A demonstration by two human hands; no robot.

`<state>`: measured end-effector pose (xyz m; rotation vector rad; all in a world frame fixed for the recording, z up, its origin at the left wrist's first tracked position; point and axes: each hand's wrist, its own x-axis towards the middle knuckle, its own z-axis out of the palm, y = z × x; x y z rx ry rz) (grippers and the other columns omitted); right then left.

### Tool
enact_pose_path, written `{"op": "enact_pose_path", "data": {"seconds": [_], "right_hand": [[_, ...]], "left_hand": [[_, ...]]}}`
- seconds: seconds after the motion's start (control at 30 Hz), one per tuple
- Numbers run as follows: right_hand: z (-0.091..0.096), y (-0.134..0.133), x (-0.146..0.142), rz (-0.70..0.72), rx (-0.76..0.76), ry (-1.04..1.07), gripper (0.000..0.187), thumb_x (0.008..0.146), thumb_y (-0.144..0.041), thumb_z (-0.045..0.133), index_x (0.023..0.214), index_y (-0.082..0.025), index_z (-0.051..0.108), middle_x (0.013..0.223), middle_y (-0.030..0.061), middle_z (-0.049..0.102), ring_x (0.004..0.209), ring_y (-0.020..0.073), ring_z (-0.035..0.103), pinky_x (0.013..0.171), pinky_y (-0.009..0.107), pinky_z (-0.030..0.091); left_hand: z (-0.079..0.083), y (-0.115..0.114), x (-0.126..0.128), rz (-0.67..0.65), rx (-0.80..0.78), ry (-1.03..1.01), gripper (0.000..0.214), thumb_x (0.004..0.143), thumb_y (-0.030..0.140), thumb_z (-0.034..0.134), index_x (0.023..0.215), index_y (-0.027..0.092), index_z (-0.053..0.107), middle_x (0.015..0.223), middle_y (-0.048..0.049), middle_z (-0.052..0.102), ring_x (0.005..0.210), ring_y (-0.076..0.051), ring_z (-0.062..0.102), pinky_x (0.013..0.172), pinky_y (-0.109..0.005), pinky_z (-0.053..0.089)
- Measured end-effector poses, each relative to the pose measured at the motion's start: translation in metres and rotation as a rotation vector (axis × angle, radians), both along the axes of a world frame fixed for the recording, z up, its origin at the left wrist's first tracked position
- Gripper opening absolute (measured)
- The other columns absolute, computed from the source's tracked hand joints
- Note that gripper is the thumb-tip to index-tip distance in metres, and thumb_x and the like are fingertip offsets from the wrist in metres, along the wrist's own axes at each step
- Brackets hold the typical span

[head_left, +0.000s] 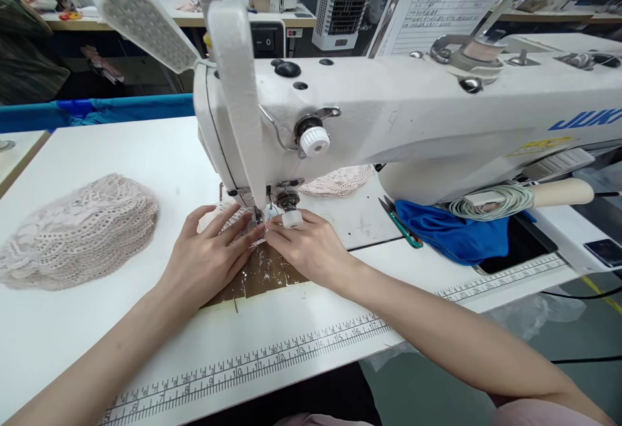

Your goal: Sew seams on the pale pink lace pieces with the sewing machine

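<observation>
A pale pink lace piece [221,213] lies under the presser foot [258,214] of a white sewing machine [350,98]. My left hand [207,254] rests on the lace left of the needle, its fingers stretched out and slightly spread. On the other side of the needle, my right hand [313,244] has its fingers pinched together at the edge of the lace, its fingertips partly behind a white knob [292,220]. The two hands' fingertips nearly meet in front of the foot. Beneath them, a brown taped patch [262,273] with loose thread bits covers the table.
A stack of lace pieces [92,235] lies on the left; more lace [337,181] is behind the needle. To the right are green thread snips [403,224], blue cloth [451,231], a phone [522,244] and a cord coil [490,202]. A printed ruler [272,355] runs along the front edge.
</observation>
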<state>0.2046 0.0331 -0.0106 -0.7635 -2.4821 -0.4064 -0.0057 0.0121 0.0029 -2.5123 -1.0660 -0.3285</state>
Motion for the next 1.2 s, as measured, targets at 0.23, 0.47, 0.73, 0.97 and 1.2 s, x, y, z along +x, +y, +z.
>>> {"op": "enact_pose_path", "data": {"seconds": [0.23, 0.47, 0.73, 0.97, 1.2], "right_hand": [[-0.001, -0.004, 0.005, 0.058, -0.023, 0.037, 0.017, 0.093, -0.017, 0.053, 0.091, -0.014, 0.070, 0.095, 0.0038, 0.072, 0.086, 0.0178, 0.060, 0.088, 0.033, 0.044], [-0.004, -0.004, 0.006, 0.062, -0.043, 0.061, 0.019, 0.094, -0.021, 0.053, 0.097, -0.013, 0.070, 0.098, 0.0036, 0.073, 0.090, 0.0185, 0.061, 0.090, 0.034, 0.045], [-0.004, -0.005, 0.004, 0.012, -0.068, 0.047, 0.020, 0.096, -0.021, 0.052, 0.098, -0.013, 0.070, 0.101, 0.0048, 0.073, 0.100, 0.0202, 0.061, 0.094, 0.036, 0.044], [-0.004, -0.003, 0.003, -0.020, -0.102, 0.004, 0.023, 0.097, -0.022, 0.049, 0.100, -0.013, 0.069, 0.102, 0.0071, 0.072, 0.107, 0.0214, 0.060, 0.096, 0.038, 0.044], [-0.004, 0.001, 0.002, -0.046, -0.132, -0.032, 0.025, 0.098, -0.022, 0.046, 0.101, -0.014, 0.070, 0.105, 0.0068, 0.071, 0.109, 0.0215, 0.058, 0.098, 0.039, 0.042]], "left_hand": [[0.000, -0.019, 0.007, -0.027, -0.035, -0.095, 0.031, 0.091, 0.024, 0.052, 0.121, 0.023, 0.062, 0.116, -0.0050, 0.069, 0.115, -0.027, 0.060, 0.102, -0.048, 0.033], [0.000, -0.020, 0.007, -0.048, -0.009, -0.110, 0.028, 0.092, 0.024, 0.052, 0.117, 0.017, 0.064, 0.110, -0.0062, 0.071, 0.108, -0.024, 0.064, 0.104, -0.047, 0.033], [0.000, -0.017, 0.004, -0.036, -0.019, -0.088, 0.032, 0.094, 0.029, 0.051, 0.122, 0.018, 0.059, 0.113, -0.0061, 0.070, 0.111, -0.025, 0.063, 0.103, -0.049, 0.034], [-0.001, -0.013, 0.004, 0.000, -0.039, -0.089, 0.032, 0.095, 0.030, 0.048, 0.124, 0.022, 0.057, 0.118, -0.0047, 0.068, 0.114, -0.024, 0.061, 0.104, -0.050, 0.033], [-0.003, -0.008, 0.002, -0.009, -0.032, -0.073, 0.032, 0.094, 0.031, 0.050, 0.122, 0.019, 0.059, 0.121, -0.0069, 0.067, 0.115, -0.026, 0.060, 0.105, -0.051, 0.032]]}}
